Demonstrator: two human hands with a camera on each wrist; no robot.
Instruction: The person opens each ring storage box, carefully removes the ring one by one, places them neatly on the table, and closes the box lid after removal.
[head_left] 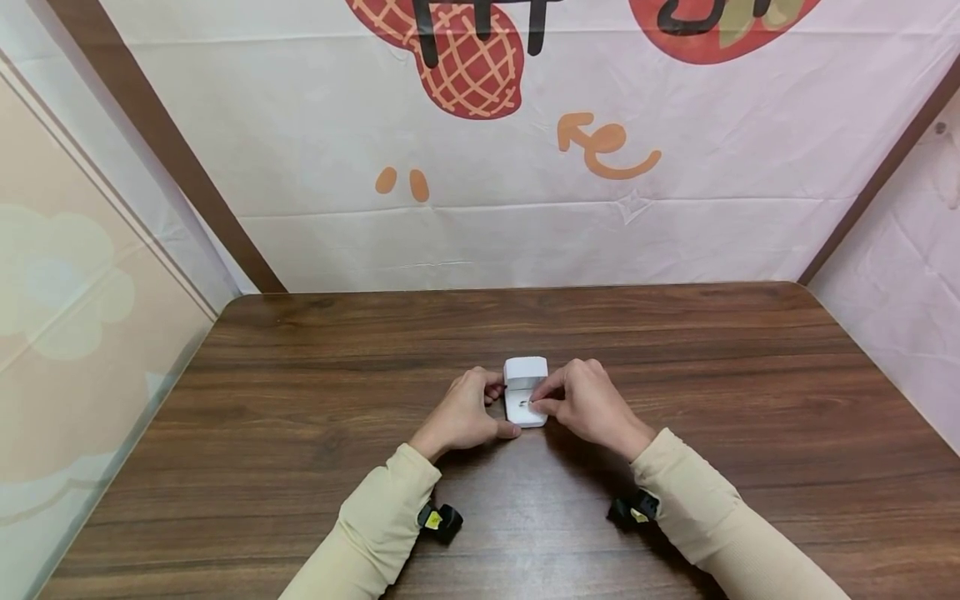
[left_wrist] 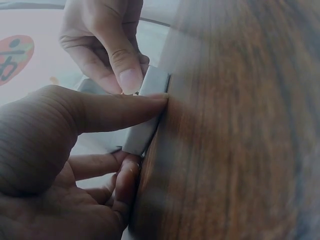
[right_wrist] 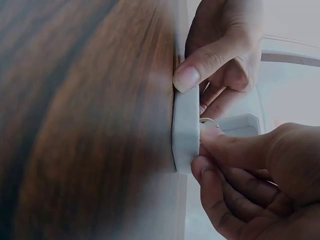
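Background: one white fabric backdrop (head_left: 525,242), bearing two brown stripes (head_left: 172,150), one red peanut-shaped print with tan lattice (head_left: 480,75), one red rounded print (head_left: 705,48), two small orange ovals (head_left: 386,180) and one curled orange figure (head_left: 615,173). Thick black strokes (head_left: 423,37) cross both red prints (cut off by the top edge in the head view, so unreadable).

Surface: one dark brown wood-grain tabletop (head_left: 337,358).

Box: one small white box with a hinged lid (head_left: 526,368), lid raised, standing on the tabletop between the hands.

Ring: one slender gold-coloured ring (head_left: 522,404), at the pad inside the box's base (how deep it sits cannot be told).

Hands: two, bare. The left hand (head_left: 467,410) grips the box, thumb along the front edge of the base, fingers at its left side. The right hand (head_left: 588,402) pinches the ring with thumb and forefinger, its remaining fingers curled.

Sleeves: two, cream fabric (head_left: 375,517), one per arm.

Wrist devices: two, black (head_left: 452,524), one at each cuff, each with one yellow patch (head_left: 433,519) (any lettering there too small to read).
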